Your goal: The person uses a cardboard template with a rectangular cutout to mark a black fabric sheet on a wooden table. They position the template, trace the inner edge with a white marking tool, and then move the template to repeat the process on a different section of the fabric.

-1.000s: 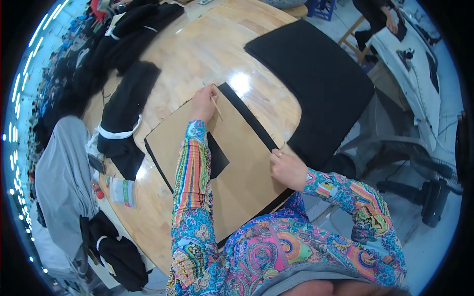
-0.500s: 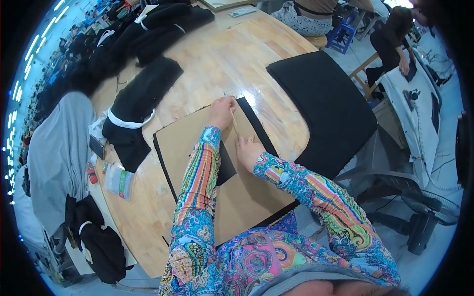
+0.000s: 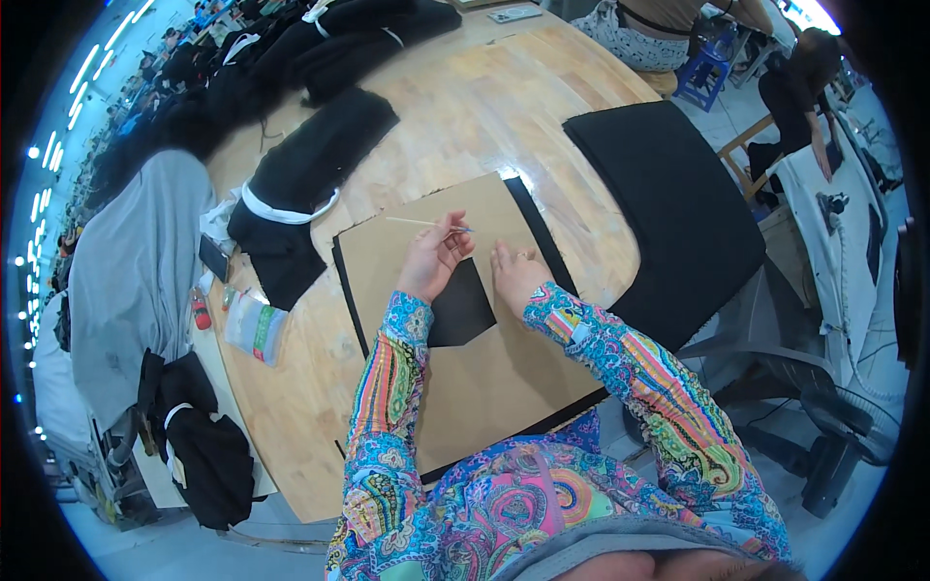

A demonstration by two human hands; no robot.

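Observation:
A brown cardboard sheet (image 3: 465,397) lies over black fabric (image 3: 539,221), which shows along its edges and through the cut-out (image 3: 459,308) in its middle. Above the cardboard, my left hand (image 3: 436,257) is raised and turned, its fingers closed on a thin white pen-like stick (image 3: 411,222) with a bluish end. The stick points to the left, across the sheet's far part. My right hand (image 3: 518,273) rests on the cardboard just right of the cut-out, fingers stretched out and holding nothing.
A black fabric stack (image 3: 668,203) lies at the table's right. Black bundles tied with white strips (image 3: 281,208) are on the left, near a clear plastic packet (image 3: 256,329) and a small red bottle (image 3: 201,310). A fan (image 3: 833,416) stands right; another person (image 3: 799,97) works beyond.
My left hand has come back from the sheet's far edge and lifted, turning the stick leftward. My right hand stays on the cardboard. The whole view has shifted slightly.

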